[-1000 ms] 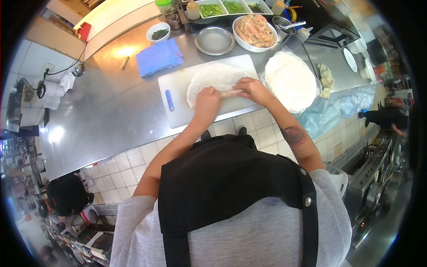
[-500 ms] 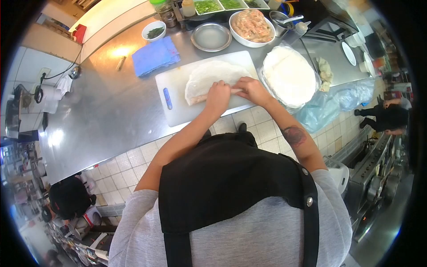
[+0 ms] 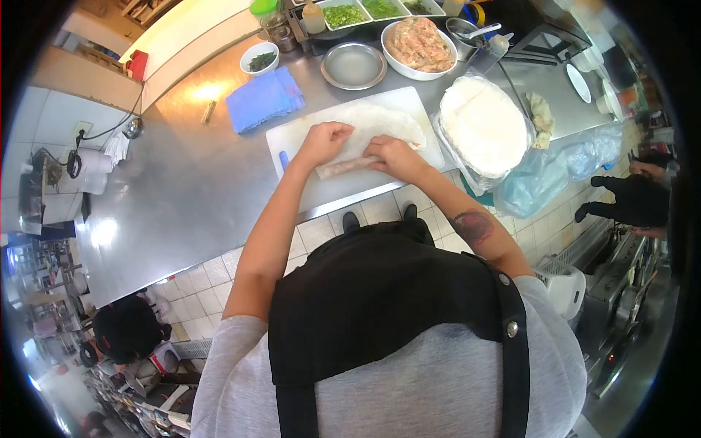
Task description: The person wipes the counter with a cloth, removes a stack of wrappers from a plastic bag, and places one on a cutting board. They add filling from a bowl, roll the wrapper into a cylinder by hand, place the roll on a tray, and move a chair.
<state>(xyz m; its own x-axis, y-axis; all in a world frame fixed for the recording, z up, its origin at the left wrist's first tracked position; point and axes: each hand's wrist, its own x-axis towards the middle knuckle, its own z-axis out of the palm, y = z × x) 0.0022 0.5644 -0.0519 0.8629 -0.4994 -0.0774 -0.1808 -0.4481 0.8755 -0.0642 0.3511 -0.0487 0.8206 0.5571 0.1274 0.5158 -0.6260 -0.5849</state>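
Observation:
A thin white dough sheet (image 3: pixel 380 123) lies on the white cutting board (image 3: pixel 281 135), its near edge folded over a pinkish filling as a roll (image 3: pixel 343 166). Above the sheet's left part is my left hand (image 3: pixel 326 141), fingers curled together; whether they pinch the sheet's edge is hidden. My right hand (image 3: pixel 396 156) rests on the right part of the roll, its fingers bent around it.
A blue cloth (image 3: pixel 263 98), a metal plate (image 3: pixel 353 66) and a bowl of pinkish filling (image 3: pixel 418 50) stand behind the board. To the right are a stack of white sheets (image 3: pixel 483 125) and plastic bags (image 3: pixel 558 175). Another person (image 3: pixel 631 193) stands far right.
My left hand has moved left and up, off the roll. My right hand has shifted slightly left along it, and more of the roll shows. The whole view has shifted a little.

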